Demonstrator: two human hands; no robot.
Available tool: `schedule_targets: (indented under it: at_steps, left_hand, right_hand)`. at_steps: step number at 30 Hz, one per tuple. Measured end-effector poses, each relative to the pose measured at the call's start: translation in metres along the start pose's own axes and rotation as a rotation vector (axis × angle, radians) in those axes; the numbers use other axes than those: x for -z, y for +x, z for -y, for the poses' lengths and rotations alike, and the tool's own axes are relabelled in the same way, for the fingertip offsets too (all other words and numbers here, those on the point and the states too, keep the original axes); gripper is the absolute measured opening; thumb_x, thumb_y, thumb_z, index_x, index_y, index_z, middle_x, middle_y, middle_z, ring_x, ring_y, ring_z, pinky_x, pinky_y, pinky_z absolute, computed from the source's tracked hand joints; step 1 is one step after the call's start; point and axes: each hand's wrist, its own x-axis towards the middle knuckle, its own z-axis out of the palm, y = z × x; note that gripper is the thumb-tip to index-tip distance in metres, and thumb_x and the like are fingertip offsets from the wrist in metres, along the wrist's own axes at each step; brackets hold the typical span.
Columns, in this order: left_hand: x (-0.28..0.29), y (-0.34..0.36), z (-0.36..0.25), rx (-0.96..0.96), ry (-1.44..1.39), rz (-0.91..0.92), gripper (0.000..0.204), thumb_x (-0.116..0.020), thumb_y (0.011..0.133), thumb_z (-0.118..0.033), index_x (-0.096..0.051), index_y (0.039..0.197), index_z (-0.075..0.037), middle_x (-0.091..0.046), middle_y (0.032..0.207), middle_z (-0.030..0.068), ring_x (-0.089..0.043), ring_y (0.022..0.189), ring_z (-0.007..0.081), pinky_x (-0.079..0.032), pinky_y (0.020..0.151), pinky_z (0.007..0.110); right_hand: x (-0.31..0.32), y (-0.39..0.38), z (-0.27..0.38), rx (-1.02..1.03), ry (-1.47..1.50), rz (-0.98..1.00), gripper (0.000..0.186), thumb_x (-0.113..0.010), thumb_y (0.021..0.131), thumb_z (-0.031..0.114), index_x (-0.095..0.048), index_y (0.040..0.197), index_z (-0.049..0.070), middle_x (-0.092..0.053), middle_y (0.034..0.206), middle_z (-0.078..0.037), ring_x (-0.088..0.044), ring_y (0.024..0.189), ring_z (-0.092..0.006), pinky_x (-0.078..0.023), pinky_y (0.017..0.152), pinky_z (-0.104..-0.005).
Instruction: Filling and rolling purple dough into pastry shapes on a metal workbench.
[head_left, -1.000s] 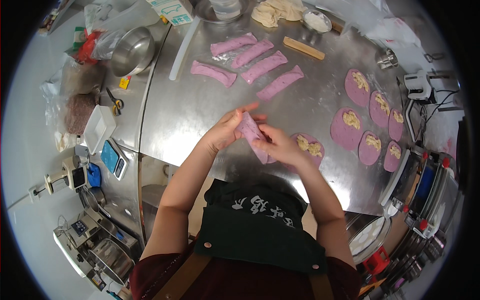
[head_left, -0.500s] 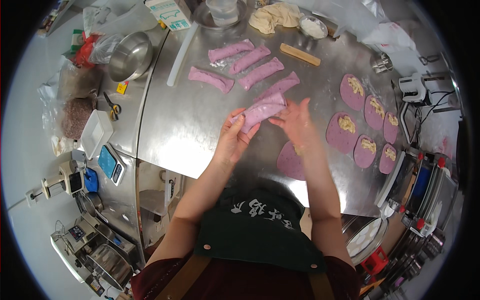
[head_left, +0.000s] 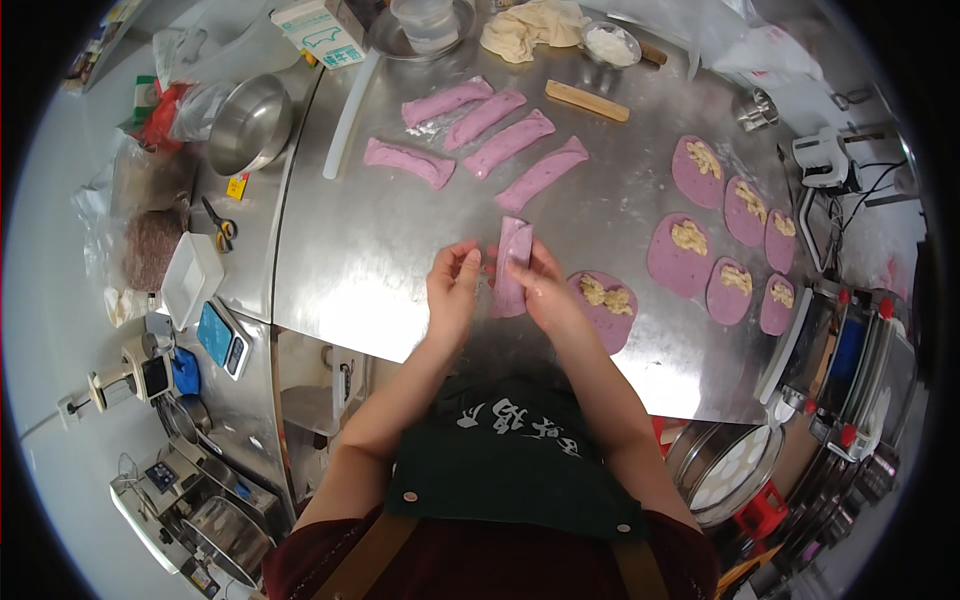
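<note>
A pink rolled piece of dough stands nearly upright over the near part of the steel table. My right hand grips it, thumb across its front and fingers behind. Just left of the roll, my left hand is held with thumb and fingers loosely apart, nothing in it. Beside my right forearm lies a flat pink dough oval topped with pale yellow filling. Further up the table are several finished-looking pink rolls, among them a slanted roll and a separate roll at the left.
Several filled dough ovals lie on the right of the steel table. A wooden stick, a bowl of white powder and a cloth sit at the back. Scissors, a scale and a metal bowl are left.
The held roll has turned from slanting to nearly upright and come nearer. My right hand has moved left and closed on it; my left hand has let go.
</note>
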Motion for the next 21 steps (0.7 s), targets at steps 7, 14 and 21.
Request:
schedule_targets:
  at_steps: [7, 14, 21]
  left_hand:
    - [0.019, 0.022, -0.031, -0.084, -0.006, 0.437, 0.022, -0.060, 0.087, -0.008, -0.064, 0.106, 0.001, -0.060, 0.104, 0.0083, -0.054, 0.100, 0.0170, -0.040, 0.090, 0.029]
    - [0.027, 0.017, -0.046, -0.181, 0.133, 0.469, 0.027, -0.065, 0.079, -0.001, -0.066, 0.106, -0.004, -0.059, 0.107, 0.0084, -0.054, 0.102, 0.0177, -0.042, 0.089, 0.030]
    - [0.029, 0.005, -0.065, -0.429, 0.346, 0.474, 0.038, -0.071, 0.074, -0.008, -0.062, 0.111, -0.005, -0.060, 0.107, 0.0089, -0.055, 0.103, 0.0214, -0.039, 0.094, 0.033]
  right_hand:
    - [-0.006, -0.021, -0.001, 0.161, -0.376, 0.153, 0.056, -0.058, 0.082, -0.004, -0.036, 0.133, 0.003, -0.053, 0.116, -0.008, -0.057, 0.101, -0.0161, -0.048, 0.084, -0.0284]
    - [-0.008, -0.028, 0.007, 0.130, -0.547, 0.150, 0.054, -0.062, 0.080, -0.002, -0.042, 0.129, 0.003, -0.052, 0.114, -0.006, -0.054, 0.101, -0.0122, -0.045, 0.085, -0.0258]
    - [-0.020, -0.039, 0.020, 0.249, -0.671, 0.162, 0.051, -0.061, 0.080, -0.003, -0.045, 0.127, 0.003, -0.052, 0.116, -0.007, -0.052, 0.104, -0.0136, -0.044, 0.085, -0.0264]
